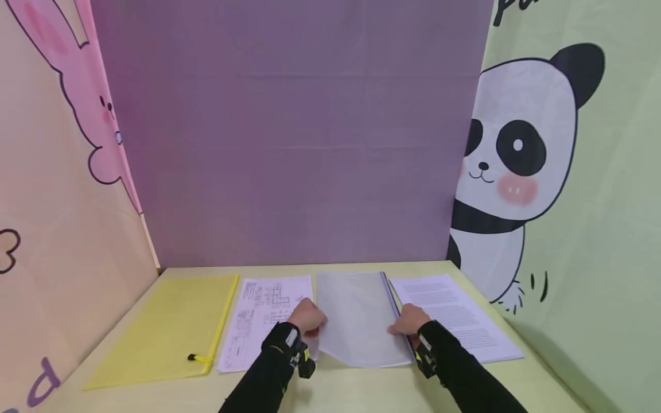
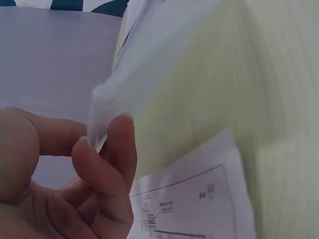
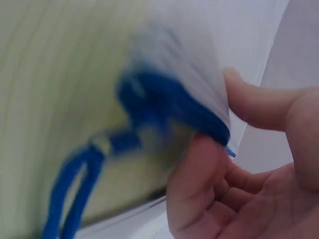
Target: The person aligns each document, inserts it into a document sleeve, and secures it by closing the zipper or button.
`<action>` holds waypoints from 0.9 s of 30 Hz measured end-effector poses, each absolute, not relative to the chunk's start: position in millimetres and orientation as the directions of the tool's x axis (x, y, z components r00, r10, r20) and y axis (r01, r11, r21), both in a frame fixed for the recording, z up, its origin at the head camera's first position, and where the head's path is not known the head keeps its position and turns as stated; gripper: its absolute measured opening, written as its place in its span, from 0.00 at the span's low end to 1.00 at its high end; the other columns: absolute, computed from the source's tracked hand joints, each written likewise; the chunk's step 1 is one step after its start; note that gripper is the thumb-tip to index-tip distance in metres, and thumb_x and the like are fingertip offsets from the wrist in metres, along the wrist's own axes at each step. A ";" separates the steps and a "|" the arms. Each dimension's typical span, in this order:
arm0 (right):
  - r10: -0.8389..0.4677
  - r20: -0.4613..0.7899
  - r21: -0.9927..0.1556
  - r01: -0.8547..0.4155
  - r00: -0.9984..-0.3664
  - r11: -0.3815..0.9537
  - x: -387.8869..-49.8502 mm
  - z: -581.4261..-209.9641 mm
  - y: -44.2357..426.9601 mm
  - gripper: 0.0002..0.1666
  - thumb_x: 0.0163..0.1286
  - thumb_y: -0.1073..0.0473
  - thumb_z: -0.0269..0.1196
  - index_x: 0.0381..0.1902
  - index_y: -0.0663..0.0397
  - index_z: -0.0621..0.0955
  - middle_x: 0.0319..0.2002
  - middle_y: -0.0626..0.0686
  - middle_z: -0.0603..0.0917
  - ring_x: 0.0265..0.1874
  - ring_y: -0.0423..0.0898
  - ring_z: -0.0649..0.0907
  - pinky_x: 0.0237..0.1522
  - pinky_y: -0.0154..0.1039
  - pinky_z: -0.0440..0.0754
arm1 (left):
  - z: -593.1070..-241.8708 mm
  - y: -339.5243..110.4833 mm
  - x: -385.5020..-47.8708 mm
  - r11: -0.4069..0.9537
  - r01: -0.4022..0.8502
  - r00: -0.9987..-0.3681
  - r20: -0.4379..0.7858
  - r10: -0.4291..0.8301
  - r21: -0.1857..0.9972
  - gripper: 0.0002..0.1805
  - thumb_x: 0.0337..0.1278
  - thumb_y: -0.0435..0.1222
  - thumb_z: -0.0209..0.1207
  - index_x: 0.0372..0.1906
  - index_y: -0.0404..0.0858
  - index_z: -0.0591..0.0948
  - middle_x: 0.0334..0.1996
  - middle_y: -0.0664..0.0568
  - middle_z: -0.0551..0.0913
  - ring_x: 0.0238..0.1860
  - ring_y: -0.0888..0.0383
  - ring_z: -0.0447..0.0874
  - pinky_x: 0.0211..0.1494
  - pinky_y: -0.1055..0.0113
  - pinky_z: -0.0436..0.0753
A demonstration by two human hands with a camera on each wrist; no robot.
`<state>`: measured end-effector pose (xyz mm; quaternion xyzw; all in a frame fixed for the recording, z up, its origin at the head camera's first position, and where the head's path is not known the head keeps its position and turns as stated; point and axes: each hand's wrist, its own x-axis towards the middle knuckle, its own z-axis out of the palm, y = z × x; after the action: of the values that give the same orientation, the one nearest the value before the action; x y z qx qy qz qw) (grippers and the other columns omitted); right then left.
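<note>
Pale wood grain across the table (image 1: 356,390), with a translucent white rectangular plastic zip folder (image 1: 356,321) between left hand (image 1: 308,317) and right hand (image 1: 411,321). Pinched at its left edge by the left, at its right, zipped edge by the right. Badly blurred in the right wrist view: bright-blue zip end (image 3: 164,94); then narrow blue cord loop (image 3: 88,184), cut off below.

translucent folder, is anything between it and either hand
Nothing visible stands in the way: the left hand pinches the translucent folder at its left edge, and the right hand grips its blue-trimmed right edge.
</note>
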<state>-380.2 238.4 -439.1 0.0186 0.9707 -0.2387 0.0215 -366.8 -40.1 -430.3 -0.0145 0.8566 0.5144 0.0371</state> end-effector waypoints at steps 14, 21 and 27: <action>-0.087 -0.143 -0.748 0.050 -0.986 0.662 -365.1 -431.0 206.1 0.28 0.61 0.60 0.73 0.47 0.71 0.70 0.41 0.63 0.76 0.38 0.57 0.82 0.34 0.51 0.85 | -429.4 -79.4 -355.1 0.587 -0.087 -0.991 -0.131 0.033 0.805 0.23 0.59 0.31 0.64 0.54 0.25 0.69 0.38 0.40 0.76 0.26 0.51 0.76 0.24 0.67 0.76; -0.214 -0.225 -0.871 0.098 -0.951 0.481 -352.9 -427.7 185.2 0.52 0.65 0.61 0.70 0.78 0.61 0.53 0.46 0.65 0.81 0.20 0.51 0.83 0.19 0.41 0.83 | -423.2 -90.0 -351.8 0.685 -0.072 -0.985 -0.160 0.067 0.725 0.30 0.60 0.37 0.67 0.58 0.24 0.68 0.36 0.40 0.74 0.24 0.52 0.75 0.23 0.67 0.75; -0.297 -0.217 -0.873 0.049 -0.930 0.485 -346.9 -432.2 174.9 0.60 0.65 0.60 0.71 0.81 0.59 0.45 0.32 0.57 0.82 0.11 0.41 0.71 0.13 0.30 0.63 | -420.2 -98.0 -343.3 0.731 -0.046 -0.990 -0.127 0.056 0.681 0.38 0.56 0.40 0.72 0.62 0.22 0.67 0.39 0.40 0.75 0.21 0.53 0.72 0.20 0.67 0.73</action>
<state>-346.9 174.9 -432.2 -0.0736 0.8442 -0.5022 0.1725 -343.3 -98.0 -420.2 0.0029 0.9278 0.3666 0.0697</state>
